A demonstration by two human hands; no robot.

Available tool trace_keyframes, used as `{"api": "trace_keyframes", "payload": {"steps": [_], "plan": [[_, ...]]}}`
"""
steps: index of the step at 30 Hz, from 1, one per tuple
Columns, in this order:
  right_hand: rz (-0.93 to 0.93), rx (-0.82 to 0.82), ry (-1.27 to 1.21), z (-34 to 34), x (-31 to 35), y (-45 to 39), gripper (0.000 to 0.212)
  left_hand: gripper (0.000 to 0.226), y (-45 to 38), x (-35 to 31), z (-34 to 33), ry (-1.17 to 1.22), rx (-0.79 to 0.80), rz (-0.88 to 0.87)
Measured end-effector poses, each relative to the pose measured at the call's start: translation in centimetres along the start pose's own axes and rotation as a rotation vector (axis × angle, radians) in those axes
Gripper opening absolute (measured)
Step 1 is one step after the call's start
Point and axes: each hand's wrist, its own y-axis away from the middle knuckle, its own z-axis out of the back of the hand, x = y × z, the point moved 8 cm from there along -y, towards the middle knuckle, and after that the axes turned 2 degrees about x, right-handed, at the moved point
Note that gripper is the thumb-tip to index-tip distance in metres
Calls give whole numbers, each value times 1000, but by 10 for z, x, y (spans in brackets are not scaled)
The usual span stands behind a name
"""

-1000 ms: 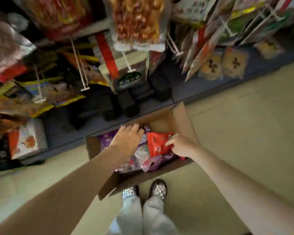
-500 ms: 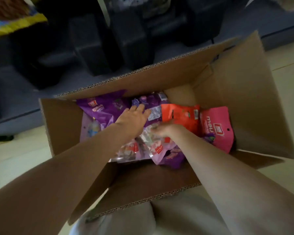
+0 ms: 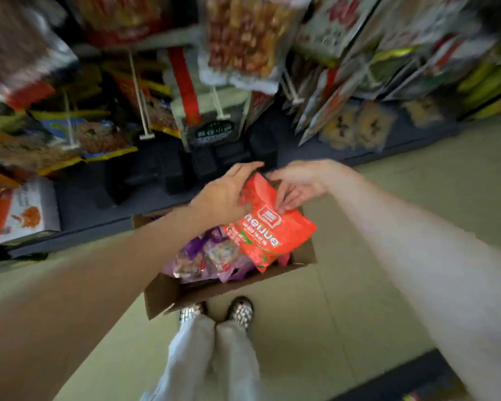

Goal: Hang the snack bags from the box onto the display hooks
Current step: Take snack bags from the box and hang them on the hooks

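Hands, left hand and right hand, hold red bag above box.

Both bare arms are reaching forward and down, hands nearly meeting. The left hand is gripping the bag from the left; the right hand is pinching its upper edge, fingers curling underneath.

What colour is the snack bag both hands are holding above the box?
Orange-red, with white lettering and a small logo; the snack bag shows in the head view.
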Motion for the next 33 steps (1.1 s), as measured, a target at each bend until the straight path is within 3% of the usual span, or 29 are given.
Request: {"api": "trace_keyframes", "payload": {"steps": [4, 7, 11, 16, 19, 22, 25, 28, 31, 33], "plan": [[114, -152, 219, 38, 90, 187, 50, 48, 18, -111, 117, 202, 185, 91], [216, -268, 272, 58, 141, 324, 48, 26, 50, -197, 208, 219, 225, 46], [434, -461, 295, 75, 189, 487, 44, 7, 98, -304, 317, 153, 91, -116], [624, -724, 330, 90, 214, 621, 25, 22, 144, -378, 394, 70, -67, -253], [788, -683, 192, 89, 216, 665, 15, 24, 161, -395, 425, 137, -145, -284], [778, -549, 237, 81, 214, 677, 30, 13, 171, -408, 446, 242, -229, -309], [799, -519, 303, 84, 224, 681, 11, 8, 176, -414, 469, 322, -397, -312], [882, -625, 330, 102, 246, 690, 11, 3, 181, -426, 488, 264, -486, -282], [941, -797, 455, 117, 272, 701, 13, 13, 184, -433, 507, 248, -547, -213], [986, -839, 455, 123, 286, 702, 15, 4, 182, -431, 516, 222, -592, -148]]}}
